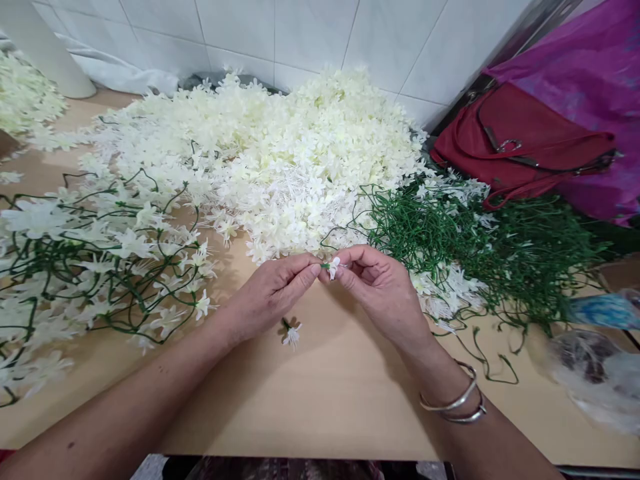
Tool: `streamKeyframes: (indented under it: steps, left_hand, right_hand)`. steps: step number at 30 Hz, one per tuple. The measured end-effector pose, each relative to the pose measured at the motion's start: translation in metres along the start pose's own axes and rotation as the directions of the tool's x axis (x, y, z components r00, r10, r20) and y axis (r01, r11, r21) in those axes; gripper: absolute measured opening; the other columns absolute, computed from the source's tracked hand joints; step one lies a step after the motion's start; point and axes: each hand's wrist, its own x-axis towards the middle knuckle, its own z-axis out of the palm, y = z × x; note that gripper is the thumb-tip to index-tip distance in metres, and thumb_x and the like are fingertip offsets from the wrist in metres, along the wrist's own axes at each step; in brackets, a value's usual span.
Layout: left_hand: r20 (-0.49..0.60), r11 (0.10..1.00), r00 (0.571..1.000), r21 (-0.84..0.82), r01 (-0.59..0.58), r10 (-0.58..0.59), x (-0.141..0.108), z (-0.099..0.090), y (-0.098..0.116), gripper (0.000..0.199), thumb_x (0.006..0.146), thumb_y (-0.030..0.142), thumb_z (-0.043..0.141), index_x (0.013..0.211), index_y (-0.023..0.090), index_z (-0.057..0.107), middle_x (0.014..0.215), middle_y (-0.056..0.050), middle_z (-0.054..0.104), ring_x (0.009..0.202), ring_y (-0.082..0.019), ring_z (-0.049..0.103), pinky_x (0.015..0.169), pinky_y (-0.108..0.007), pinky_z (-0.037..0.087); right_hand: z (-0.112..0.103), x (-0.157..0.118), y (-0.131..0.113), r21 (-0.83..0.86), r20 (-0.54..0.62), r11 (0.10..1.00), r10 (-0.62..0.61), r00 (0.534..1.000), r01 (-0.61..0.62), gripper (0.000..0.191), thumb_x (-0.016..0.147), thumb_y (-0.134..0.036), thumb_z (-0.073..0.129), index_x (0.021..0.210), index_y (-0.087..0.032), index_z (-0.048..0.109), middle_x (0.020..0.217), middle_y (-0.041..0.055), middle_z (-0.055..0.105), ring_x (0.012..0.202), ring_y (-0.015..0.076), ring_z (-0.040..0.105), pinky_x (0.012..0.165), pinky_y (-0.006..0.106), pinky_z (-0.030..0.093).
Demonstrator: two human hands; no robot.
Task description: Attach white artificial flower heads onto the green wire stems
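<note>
Left hand (275, 293) and right hand (385, 297) pinch small white green-stemmed artificial flower (334, 267); tan tabletop (320, 400) open toward near edge.

left hand (273, 290) and right hand (384, 292) hold a white flower (333, 267).

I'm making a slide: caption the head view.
Left hand and right hand hold a white artificial flower near heaped cream blossoms.

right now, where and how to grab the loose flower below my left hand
Probably pinch the loose flower by its short green base, coming from the right: thin white petals splay toward the table's near edge, and your left hand is close on its left.
</note>
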Motion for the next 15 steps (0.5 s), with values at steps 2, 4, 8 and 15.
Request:
streamKeyframes:
  steps: [2,4,8,15]
  left_hand:
    - [0.022,1.000,1.000,-0.004,0.019,-0.019,-0.0001,-0.0014,-0.0012,0.032,0.104,0.037,0.044,0.093,0.021,0.069,0.065,0.006,0.046,0.062,-0.012,0.046,0.061,-0.025,0.035]
    - [0.035,0.999,0.999,-0.023,0.039,-0.038,-0.0003,-0.0028,-0.0019,0.033,0.104,0.038,0.044,0.092,0.020,0.070,0.065,0.005,0.046,0.062,-0.012,0.045,0.061,-0.025,0.034]
    - [0.070,0.997,0.996,-0.045,0.060,-0.057,-0.0008,-0.0054,-0.0012,0.034,0.104,0.039,0.045,0.092,0.020,0.070,0.066,0.005,0.046,0.064,-0.012,0.045,0.062,-0.025,0.034]
    - [0.099,0.994,0.995,-0.104,0.035,-0.025,-0.0013,-0.0065,0.0010,0.032,0.104,0.036,0.046,0.087,0.019,0.067,0.070,0.004,0.047,0.067,-0.012,0.044,0.064,-0.025,0.034]
  right_hand:
    - [0.0013,-0.0002,0.0011,0.006,0.017,1.000,-0.012,1.000,0.011,0.021,0.087,-0.038,0.083,0.090,-0.020,0.072,0.082,0.0018,0.075,0.082,0.0167,0.069,0.082,0.032,0.055]
    - [0.0023,-0.0004,0.0021,0.015,0.030,1.000,-0.013,0.999,0.013,0.022,0.089,-0.039,0.082,0.091,-0.020,0.071,0.082,0.0021,0.075,0.082,0.0165,0.069,0.083,0.032,0.054]
    - [0.0021,-0.0007,0.0031,0.019,0.041,1.000,0.001,0.999,-0.002,0.024,0.089,-0.041,0.082,0.091,-0.020,0.071,0.081,0.0019,0.075,0.080,0.0159,0.069,0.078,0.030,0.054]
    - [0.0002,0.0002,0.0011,0.095,0.098,0.995,-0.001,0.995,-0.009,0.023,0.089,-0.039,0.083,0.089,-0.020,0.069,0.079,0.0001,0.073,0.077,0.0142,0.069,0.076,0.028,0.056]
